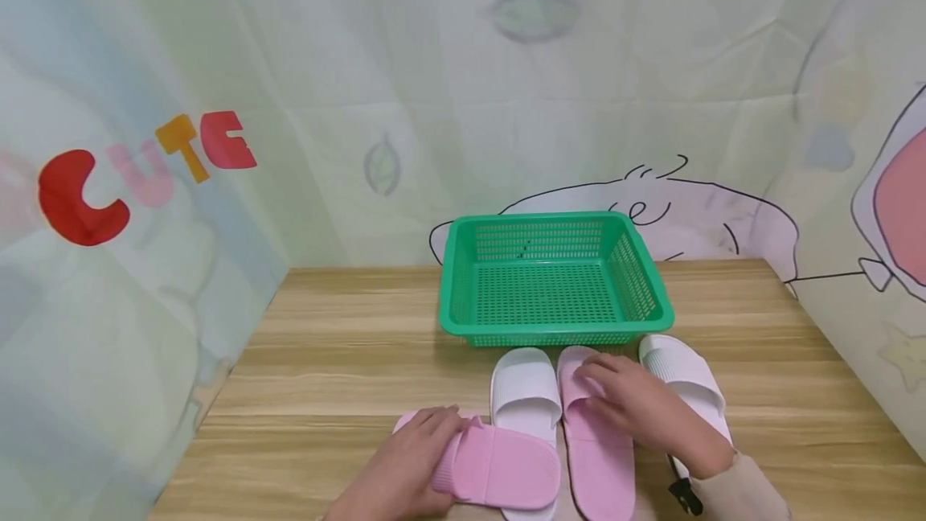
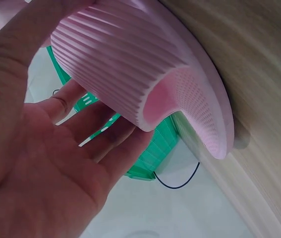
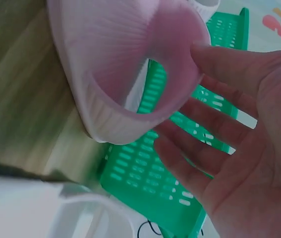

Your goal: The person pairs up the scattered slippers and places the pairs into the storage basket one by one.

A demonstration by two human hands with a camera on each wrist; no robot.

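Note:
A pink slipper [image 1: 517, 469] lies sideways, its toe to the left and its sole end over a white slipper [image 1: 526, 376]. My left hand [image 1: 405, 461] holds it at the ribbed strap [image 2: 120, 54], thumb on one side and fingers along the other edge. To the right, a second pink slipper [image 1: 602, 465] points away from me. My right hand [image 1: 640, 400] pinches its strap [image 3: 98, 106], the thumb at the opening's edge and the fingers on the outer side. Another white slipper [image 1: 680, 368] lies right of that hand, partly hidden by the forearm.
A green plastic basket [image 1: 557, 330] with perforated walls stands just behind the slippers, near the table's back edge. Printed curtains [image 1: 362, 103] enclose the wooden table [image 1: 325, 376] at the back and sides. A black buckle [image 1: 684, 497] hangs by my right wrist.

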